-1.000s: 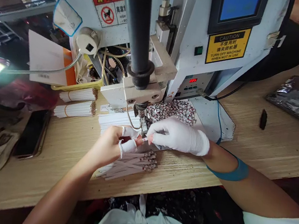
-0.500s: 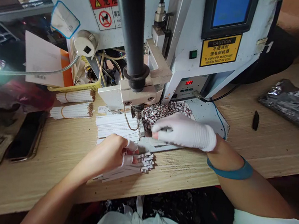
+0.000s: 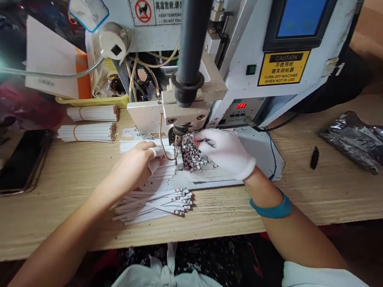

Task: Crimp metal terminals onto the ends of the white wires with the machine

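Observation:
My left hand (image 3: 137, 162), with white covers on its fingers, is bent over a spread of thin white wires (image 3: 166, 171) left of the machine head. Its fingertips are closed around wire ends that are partly hidden. My right hand (image 3: 227, 150), in a white glove, has thumb and fingers pinched at a heap of small white-and-dark parts (image 3: 195, 155). What sits in that pinch is too small to make out. Between both hands stands the pressing head (image 3: 179, 132) of the machine. Nearer me lies a loose bunch of white wires (image 3: 158, 202) with small block-like ends.
The white machine (image 3: 234, 74) carries warning labels and a lit display. Two banded wire bundles (image 3: 87, 134) lie at left, near a phone (image 3: 24, 161) and a yellow basket (image 3: 94, 104). At right are a plastic bag (image 3: 361, 140) and a small black piece (image 3: 314, 158).
My left hand has moved from the near bunch up and left to the wires beside the machine head, leaving the bunch on the table. My right hand has reached farther into the parts heap.

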Demonstrator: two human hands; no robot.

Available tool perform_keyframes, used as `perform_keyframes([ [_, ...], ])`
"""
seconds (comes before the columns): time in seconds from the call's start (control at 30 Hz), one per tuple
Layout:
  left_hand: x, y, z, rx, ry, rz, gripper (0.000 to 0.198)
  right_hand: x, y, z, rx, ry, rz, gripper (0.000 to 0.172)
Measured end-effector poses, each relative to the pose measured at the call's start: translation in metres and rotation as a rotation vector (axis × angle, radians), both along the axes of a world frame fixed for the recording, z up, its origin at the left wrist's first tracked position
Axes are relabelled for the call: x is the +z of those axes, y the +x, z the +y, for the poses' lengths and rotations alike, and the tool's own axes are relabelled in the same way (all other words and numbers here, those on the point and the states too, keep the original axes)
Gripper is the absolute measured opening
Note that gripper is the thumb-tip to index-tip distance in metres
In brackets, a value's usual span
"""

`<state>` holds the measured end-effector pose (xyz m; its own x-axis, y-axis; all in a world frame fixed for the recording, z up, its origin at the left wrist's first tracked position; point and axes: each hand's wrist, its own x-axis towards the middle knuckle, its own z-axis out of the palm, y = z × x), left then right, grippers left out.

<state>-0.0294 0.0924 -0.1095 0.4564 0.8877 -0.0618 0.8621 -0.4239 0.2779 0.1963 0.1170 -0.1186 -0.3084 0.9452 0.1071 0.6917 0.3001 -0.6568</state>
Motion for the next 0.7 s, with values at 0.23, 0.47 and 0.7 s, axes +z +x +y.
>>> perform_keyframes([
  [0.23,-0.005,0.003,0.002,0.011,0.048,-0.023,0.023,-0.001,0.002,0.001,0.034,0.071,-0.059,0.024],
  [0.47,0.021,-0.020,0.003,0.086,-0.006,-0.230,0.021,0.014,0.010,-0.004,0.021,0.082,-0.022,0.023],
  [0.7,0.056,-0.033,-0.041,0.290,-0.058,-0.981,0.017,0.054,-0.004,-0.047,0.438,-0.127,0.116,0.019],
])
